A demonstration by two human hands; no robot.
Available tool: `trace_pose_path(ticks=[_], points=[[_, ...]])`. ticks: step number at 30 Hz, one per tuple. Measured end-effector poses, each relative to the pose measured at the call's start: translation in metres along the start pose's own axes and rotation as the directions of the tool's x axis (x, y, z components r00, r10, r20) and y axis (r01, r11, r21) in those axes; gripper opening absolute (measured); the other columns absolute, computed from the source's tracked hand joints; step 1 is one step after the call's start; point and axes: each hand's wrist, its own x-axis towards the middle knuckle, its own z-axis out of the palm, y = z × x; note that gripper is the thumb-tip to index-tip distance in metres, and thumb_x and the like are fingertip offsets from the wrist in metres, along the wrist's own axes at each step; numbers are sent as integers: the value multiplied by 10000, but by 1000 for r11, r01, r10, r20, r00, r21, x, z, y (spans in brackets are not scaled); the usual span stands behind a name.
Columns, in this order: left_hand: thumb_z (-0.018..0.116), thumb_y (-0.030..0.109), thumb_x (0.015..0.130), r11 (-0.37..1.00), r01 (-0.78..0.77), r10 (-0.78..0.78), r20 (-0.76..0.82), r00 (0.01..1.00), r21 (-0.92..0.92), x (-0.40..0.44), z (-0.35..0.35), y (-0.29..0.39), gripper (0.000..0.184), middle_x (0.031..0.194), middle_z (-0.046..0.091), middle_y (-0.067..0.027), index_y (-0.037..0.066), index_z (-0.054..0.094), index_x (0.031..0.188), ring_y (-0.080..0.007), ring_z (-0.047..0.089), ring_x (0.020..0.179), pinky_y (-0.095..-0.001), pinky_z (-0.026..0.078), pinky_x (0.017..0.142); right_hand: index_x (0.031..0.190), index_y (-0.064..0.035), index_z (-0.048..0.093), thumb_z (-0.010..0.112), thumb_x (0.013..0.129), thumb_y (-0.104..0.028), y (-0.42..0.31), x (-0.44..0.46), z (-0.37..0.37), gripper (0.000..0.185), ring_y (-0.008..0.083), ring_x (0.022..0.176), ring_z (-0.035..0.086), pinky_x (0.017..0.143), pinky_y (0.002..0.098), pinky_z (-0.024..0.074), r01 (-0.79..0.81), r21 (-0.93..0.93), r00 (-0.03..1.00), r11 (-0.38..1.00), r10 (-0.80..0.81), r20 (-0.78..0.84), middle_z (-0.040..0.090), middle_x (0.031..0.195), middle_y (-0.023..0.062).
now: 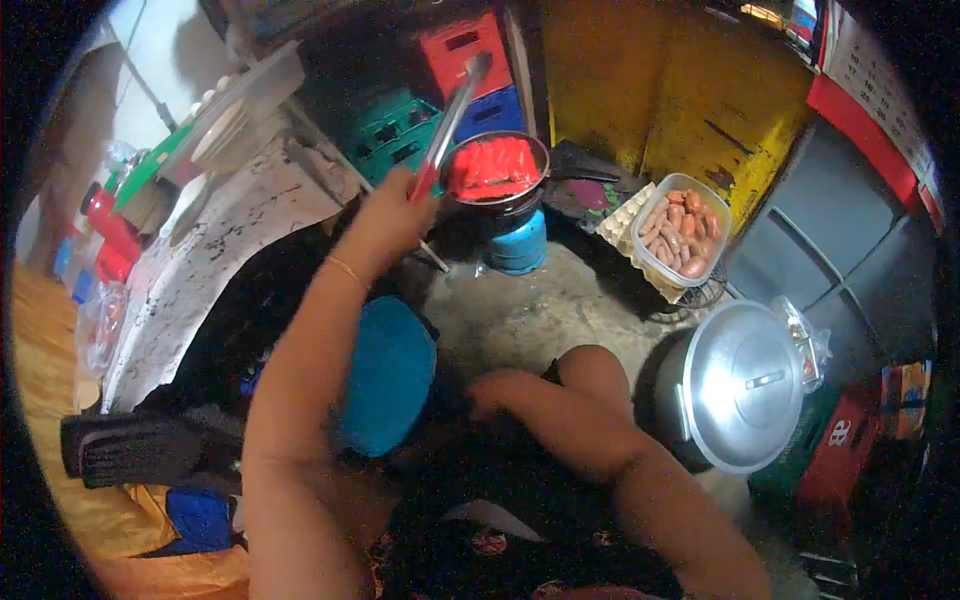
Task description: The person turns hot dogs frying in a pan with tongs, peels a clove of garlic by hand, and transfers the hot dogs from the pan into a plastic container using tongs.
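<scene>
Looks like shiny metal on the tongs (456, 114) and pot (735, 400), translucent plastic on the tub (725, 222), matt pulped paper on the egg tray (624, 221), rough concrete (dull, blotchy) on the floor (520, 315).

The floor (500, 320) was pale grey and stained, and a blue stove (517, 244) stood on it. The stove bore a pan (497, 201), where red sausages (495, 168) lay side by side. Further right, an egg tray (622, 222) lay beneath a tub (718, 250) of mixed sausages (675, 235); what held up the tray was unclear. At the left, a worn white table (170, 320) carried plastic ware (250, 105), with a red bottle (105, 213) along its edge.
</scene>
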Motion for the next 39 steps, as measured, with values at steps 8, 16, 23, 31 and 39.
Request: trace_pose_path(ticks=[8, 16, 23, 31, 39], points=[[662, 173, 850, 727, -82, -2, 122, 993, 682, -17, 23, -18, 295, 970, 661, -232, 49, 530, 1083, -405, 682, 894, -507, 548, 759, 1230, -127, 652, 685, 832, -479, 23, 19, 4, 533, 361, 1053, 650, 890, 510, 507, 90, -20, 994, 996, -91, -52, 686, 1144, 172], [595, 139, 860, 597, -180, 79, 166, 983, 782, 11, 33, -30, 206, 1016, 677, -198, 31, 597, 1036, -381, 686, 915, -480, 562, 771, 1313, -119, 588, 688, 823, -484, 26, 16, 1, 619, 386, 1088, 630, 927, 511, 497, 115, 66, 988, 991, -108, -107, 665, 1202, 164], [484, 157, 930, 510, -248, 152, 197, 968, 824, 24, 47, -34, 171, 935, 694, -173, 43, 584, 1010, -353, 708, 851, -488, 570, 689, 1350, -109, 555, 673, 840, -460, 6, -5, -17, 630, 391, 1186, 577, 986, 515, 468, 90, 84, 993, 992, -84, -80, 613, 1292, 180], [538, 159, 904, 558, -182, 133, 130, 983, 810, 27, 52, -40, 137, 957, 690, -159, 62, 619, 958, -345, 704, 866, -470, 566, 729, 1296, -70, 587, 678, 837, -430, 21, 24, 5, 590, 401, 1150, 594, 973, 525, 473, 151, 110, 979, 982, -134, -151, 636, 1241, 202], [531, 152, 910, 572, -142, 22, 158, 987, 808, 20, 44, -31, 150, 999, 678, -170, 67, 602, 1011, -371, 684, 932, -487, 552, 775, 1233, -57, 627, 698, 809, -414, 18, 17, -5, 559, 381, 1107, 623, 934, 509, 495, 171, 99, 985, 980, -168, -37, 654, 1209, 195]])
